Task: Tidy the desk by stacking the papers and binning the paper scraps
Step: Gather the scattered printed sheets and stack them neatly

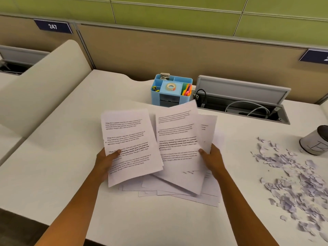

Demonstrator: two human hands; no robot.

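My left hand (106, 161) grips a printed sheet (129, 139) by its lower left edge and holds it raised over the desk. My right hand (212, 158) holds a second printed sheet (177, 137), tilted up, with another sheet behind it. Under both lies a loose, fanned pile of white papers (186, 192) on the white desk (62, 166). Torn paper scraps (292, 183) are scattered over the right side of the desk. A small white bin with a dark rim (315, 141) stands at the right edge, just beyond the scraps.
A light blue desk organiser (171, 92) with tape and coloured items stands at the back centre. Right of it an open cable tray (243, 105) with its grey lid raised holds cables. A beige partition runs behind the desk, and a white divider (44, 89) stands at left.
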